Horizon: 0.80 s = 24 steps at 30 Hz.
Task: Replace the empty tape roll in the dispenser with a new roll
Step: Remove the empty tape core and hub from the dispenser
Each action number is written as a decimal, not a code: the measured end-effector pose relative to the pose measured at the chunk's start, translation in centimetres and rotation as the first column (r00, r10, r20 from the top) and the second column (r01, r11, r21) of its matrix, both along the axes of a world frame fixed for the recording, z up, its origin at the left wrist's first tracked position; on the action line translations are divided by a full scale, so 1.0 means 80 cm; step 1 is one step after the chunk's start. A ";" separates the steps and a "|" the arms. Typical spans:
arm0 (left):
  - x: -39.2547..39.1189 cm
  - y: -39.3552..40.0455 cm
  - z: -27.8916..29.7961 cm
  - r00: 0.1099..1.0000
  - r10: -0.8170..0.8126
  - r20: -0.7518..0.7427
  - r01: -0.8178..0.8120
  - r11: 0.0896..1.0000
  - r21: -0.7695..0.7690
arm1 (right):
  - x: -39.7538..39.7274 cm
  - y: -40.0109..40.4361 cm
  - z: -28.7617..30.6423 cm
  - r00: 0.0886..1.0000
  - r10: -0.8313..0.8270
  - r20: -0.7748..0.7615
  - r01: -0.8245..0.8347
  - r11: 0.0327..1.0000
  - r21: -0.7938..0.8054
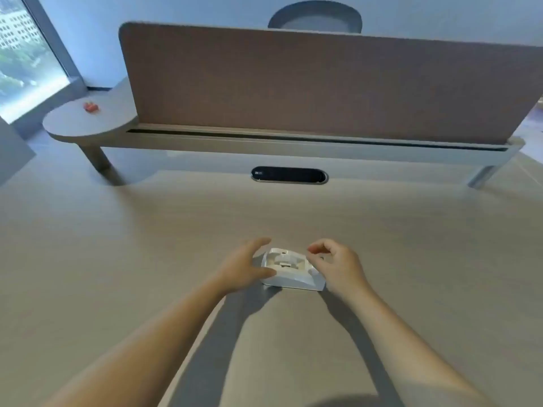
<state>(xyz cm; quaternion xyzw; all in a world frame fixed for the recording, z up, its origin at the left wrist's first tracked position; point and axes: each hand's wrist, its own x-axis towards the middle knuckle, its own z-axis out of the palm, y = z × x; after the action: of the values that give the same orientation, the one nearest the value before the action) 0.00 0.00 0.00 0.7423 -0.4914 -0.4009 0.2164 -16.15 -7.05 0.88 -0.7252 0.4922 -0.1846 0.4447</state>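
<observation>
Sitting between fingers (261, 271) (both hands): dispenser (289, 270).

Two bare forearms enter from the bottom edge; no sleeves in view, nothing worn at the wrists; left hand (245, 267) and right hand (338, 267) bare, no gloves; fingers too blurred to tell about rings or nails.

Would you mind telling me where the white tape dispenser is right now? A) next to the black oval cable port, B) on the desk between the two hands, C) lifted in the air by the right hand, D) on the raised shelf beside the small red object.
B: the white tape dispenser rests on the desk, with the left hand against its left side and the right hand at its right.
</observation>
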 end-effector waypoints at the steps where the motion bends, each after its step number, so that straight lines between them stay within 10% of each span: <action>1: 0.000 -0.003 -0.004 1.000 0.006 -0.021 -0.006 1.000 -0.003 | 0.003 0.000 -0.005 0.998 0.032 -0.054 -0.034 0.999 -0.040; 24: 0.017 -0.015 -0.041 0.987 0.082 -0.139 -0.091 0.994 -0.056 | 0.031 -0.003 -0.048 0.990 0.113 -0.087 -0.130 0.966 -0.224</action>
<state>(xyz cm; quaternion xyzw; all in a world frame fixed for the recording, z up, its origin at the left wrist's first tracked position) 1.40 -1.23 -3.26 0.7266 -0.4548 -0.4257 0.2897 -13.67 -7.30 -2.96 -0.8068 0.4383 -0.1856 0.3501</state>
